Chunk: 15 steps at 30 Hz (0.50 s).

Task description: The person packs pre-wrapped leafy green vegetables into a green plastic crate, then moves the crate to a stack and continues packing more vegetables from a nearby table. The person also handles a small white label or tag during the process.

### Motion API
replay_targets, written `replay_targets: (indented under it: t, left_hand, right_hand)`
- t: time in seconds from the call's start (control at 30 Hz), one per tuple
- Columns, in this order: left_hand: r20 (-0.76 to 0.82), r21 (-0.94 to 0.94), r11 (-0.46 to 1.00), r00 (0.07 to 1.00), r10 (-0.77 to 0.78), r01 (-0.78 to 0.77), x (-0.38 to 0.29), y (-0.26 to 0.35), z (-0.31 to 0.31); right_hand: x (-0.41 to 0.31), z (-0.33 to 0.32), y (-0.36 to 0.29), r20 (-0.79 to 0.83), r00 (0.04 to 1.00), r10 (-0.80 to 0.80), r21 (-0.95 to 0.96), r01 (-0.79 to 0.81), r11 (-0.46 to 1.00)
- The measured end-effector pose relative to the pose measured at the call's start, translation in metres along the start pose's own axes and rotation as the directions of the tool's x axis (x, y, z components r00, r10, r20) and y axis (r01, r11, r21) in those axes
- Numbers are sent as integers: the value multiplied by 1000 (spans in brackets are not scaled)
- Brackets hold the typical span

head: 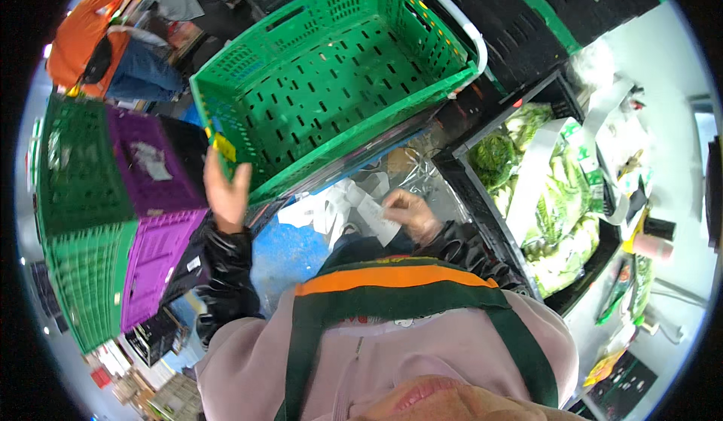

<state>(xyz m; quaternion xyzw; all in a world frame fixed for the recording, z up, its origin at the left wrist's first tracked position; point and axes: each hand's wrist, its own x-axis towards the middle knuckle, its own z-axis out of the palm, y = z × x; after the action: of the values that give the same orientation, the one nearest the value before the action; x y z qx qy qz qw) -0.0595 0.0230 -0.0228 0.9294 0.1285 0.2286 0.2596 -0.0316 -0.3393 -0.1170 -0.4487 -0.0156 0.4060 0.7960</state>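
In front of me, a green perforated plastic crate (333,104) rests tilted in view, with only small specks on its slotted floor. My left hand (227,192) grips its near left corner, thumb and fingers on either side of the wall by a yellow tag (224,147). Slight blur softens that hand. Between the fingers of my right hand (415,216) is a white paper slip (377,220) bearing print. Below it, a crumpled white strip and sheet (316,212) lie lower down, near clear plastic film (421,169).
A black crate (486,212) of wrapped leafy vegetables (556,195) stands at right, with a loose white label strip (534,178) across it. Stacked green and purple crates (164,155) rise at left. A person in orange (87,37) is beyond them. A white rail (452,8) edges the green crate.
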Motion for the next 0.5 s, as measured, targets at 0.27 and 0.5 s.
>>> replay_targets:
  t: [0.27, 0.5]
  left_hand:
    - [516, -575, 817, 794, 321, 43, -78, 156, 21]
    - [530, -695, 638, 836, 142, 332, -101, 142, 11]
  right_hand:
    - [-24, 46, -118, 365, 929, 56, -426, 113, 898]
    - [-15, 72, -105, 247, 952, -178, -333, 256, 908]
